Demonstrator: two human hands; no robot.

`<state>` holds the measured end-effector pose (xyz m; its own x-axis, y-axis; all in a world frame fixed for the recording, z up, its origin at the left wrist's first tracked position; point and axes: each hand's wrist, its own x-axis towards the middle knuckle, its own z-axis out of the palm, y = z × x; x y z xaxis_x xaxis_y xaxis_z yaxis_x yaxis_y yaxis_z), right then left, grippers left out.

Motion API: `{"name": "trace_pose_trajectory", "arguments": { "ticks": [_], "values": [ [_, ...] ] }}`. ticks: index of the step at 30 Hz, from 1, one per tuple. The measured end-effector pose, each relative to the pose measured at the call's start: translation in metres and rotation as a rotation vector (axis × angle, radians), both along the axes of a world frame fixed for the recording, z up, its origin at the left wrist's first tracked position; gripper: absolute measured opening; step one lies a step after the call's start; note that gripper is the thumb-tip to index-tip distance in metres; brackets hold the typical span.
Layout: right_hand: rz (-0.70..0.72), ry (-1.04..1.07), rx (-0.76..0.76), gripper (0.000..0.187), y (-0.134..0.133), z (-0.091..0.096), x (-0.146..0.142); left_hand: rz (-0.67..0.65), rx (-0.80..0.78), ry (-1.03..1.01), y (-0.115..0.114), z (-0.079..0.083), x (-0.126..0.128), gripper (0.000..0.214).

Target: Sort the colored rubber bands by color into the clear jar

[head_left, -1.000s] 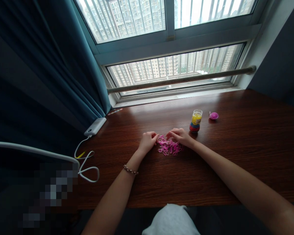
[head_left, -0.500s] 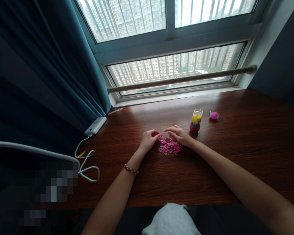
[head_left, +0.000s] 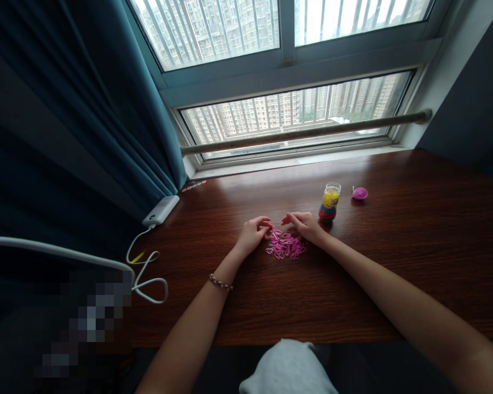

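Note:
A loose pile of small, thin pink loops (head_left: 285,244) lies on the brown wooden table, between and just in front of my hands. At its left edge is my left hand (head_left: 252,234), open, its fingers bent slightly over the table and the fingertips close to the loops. My right hand (head_left: 306,225) rests at the pile's upper right, open with loosely curved fingers; I see nothing in it. Just beyond it stands an uncapped clear jar (head_left: 330,202) with yellow, blue and red contents. Farther right lies a small round pink piece (head_left: 360,193).
A white power strip (head_left: 161,212) sits at the table's left edge by the blue curtain (head_left: 148,126), with a looped white cable (head_left: 152,282) below it. A barred window and a rail (head_left: 304,134) rise behind the table (head_left: 414,246).
My right hand has drawn back slightly to the right, its fingers more bent, leaving a wider gap to my left hand. My left hand has barely moved; its fingers are a little straighter.

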<state>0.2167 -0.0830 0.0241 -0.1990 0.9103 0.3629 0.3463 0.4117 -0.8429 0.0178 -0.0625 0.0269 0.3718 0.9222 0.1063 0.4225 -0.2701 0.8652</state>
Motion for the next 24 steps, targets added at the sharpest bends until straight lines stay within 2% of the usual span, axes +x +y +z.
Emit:
{"name": "trace_pose_trajectory", "arguments": {
  "ticks": [4,7,12,16,18,21,22,24],
  "values": [
    [-0.185,0.028,0.031,0.047,0.006,-0.005,0.002,-0.063,-0.065,-0.058,-0.001,0.002,0.002,0.023],
    [-0.258,0.194,-0.074,0.052,0.012,-0.007,0.005,-0.046,-0.063,-0.075,-0.001,0.003,0.003,0.02],
    [-0.112,0.523,-0.36,0.05,0.014,-0.006,0.002,-0.047,-0.076,-0.069,-0.003,0.003,0.001,0.02],
    [0.095,0.628,-0.505,0.049,0.002,0.001,-0.009,-0.062,-0.064,0.008,-0.003,0.005,0.0,0.021],
    [0.135,0.632,-0.49,0.049,-0.003,0.004,-0.013,-0.022,0.021,0.097,-0.004,0.012,0.003,0.019],
    [0.075,0.556,-0.349,0.05,-0.003,0.009,-0.012,0.064,0.298,0.233,-0.016,0.038,0.011,0.015],
    [0.038,0.498,-0.277,0.05,-0.003,0.013,-0.012,0.061,0.374,0.248,-0.027,0.05,0.013,0.017],
    [-0.033,0.351,-0.118,0.048,-0.007,0.027,-0.01,-0.017,0.4,0.207,-0.063,0.072,0.008,0.02]
  ]
}}
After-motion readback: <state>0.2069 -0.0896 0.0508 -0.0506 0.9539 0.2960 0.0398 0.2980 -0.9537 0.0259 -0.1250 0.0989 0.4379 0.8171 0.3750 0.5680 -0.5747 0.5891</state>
